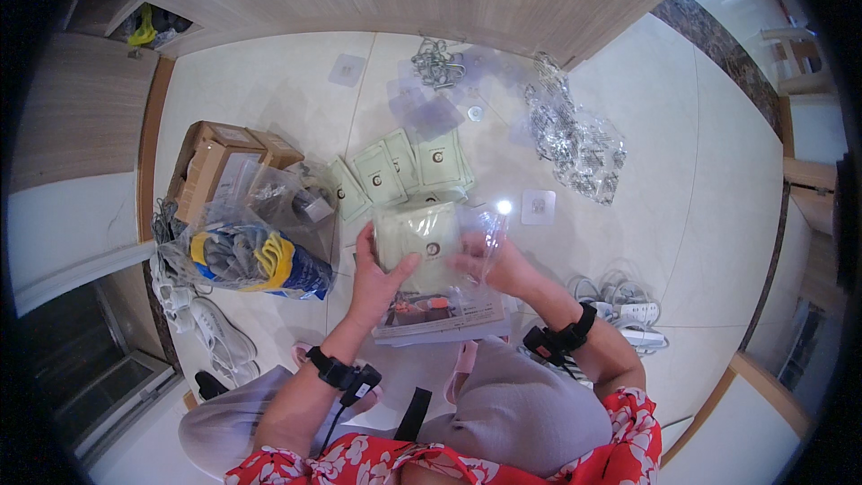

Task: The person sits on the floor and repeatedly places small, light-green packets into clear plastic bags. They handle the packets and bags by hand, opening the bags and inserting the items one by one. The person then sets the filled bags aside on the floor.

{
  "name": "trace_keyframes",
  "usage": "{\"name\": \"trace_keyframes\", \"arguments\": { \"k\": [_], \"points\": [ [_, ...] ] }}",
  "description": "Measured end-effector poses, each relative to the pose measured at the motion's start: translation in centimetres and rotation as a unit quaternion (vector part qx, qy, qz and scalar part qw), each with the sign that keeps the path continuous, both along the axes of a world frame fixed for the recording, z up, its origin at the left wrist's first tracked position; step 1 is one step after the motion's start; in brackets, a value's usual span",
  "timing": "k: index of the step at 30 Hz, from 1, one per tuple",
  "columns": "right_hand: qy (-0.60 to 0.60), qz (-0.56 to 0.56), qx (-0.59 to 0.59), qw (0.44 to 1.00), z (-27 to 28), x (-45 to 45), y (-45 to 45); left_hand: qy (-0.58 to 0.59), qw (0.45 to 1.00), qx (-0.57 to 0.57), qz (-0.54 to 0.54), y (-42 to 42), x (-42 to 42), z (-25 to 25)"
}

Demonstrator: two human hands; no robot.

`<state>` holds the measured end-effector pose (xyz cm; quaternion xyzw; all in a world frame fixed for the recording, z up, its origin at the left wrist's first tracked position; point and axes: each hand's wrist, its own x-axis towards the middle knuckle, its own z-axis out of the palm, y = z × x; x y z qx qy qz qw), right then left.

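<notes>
My left hand [384, 273] grips the left side of a clear plastic bag [431, 232] that holds pale green square packets, its thumb across the front. At the bag's right side is my right hand [488, 263], its fingers partly behind or inside the loose clear film. Just beyond the bag, several pale green packets [377, 180] lie fanned out on the tiled floor. Beneath the bag, nearer my knees, a printed magazine or booklet [444, 323] rests on some papers.
Cardboard boxes [225, 165] and a clear bag with grey and yellow gloves [259, 259] stand left, near white shoes [219, 330]. Beyond the packets lie metal hooks [439, 64] and clear adhesive squares [431, 114]. Crumpled printed plastic film [586, 148] and white power strips [636, 316] are at right.
</notes>
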<state>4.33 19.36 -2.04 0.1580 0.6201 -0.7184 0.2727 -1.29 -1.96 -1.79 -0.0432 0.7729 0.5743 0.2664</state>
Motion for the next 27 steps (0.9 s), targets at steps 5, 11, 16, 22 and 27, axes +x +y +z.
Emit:
{"name": "trace_keyframes", "arguments": {
  "k": [5,11,16,22,27],
  "points": [
    [0.004,-0.102,0.000,0.995,0.6,0.0,-0.1,0.079,0.988,-0.074,0.112,-0.5,0.6,-0.5],
    [0.049,-0.158,-0.008,0.986,-0.6,-0.1,-0.7,-0.216,0.973,0.077,0.026,1.1,2.0,0.9],
    [0.022,-0.153,0.027,0.988,0.1,0.1,-2.0,-0.250,0.962,0.100,0.048,1.5,2.1,0.4],
    [-0.035,-0.222,0.000,0.974,0.9,0.1,-2.9,-0.224,0.969,0.106,0.022,1.2,2.0,0.2],
    [-0.027,-0.262,-0.055,0.963,-1.0,0.3,-3.5,-0.122,0.990,0.059,-0.044,2.2,3.3,0.0]
  ]
}}
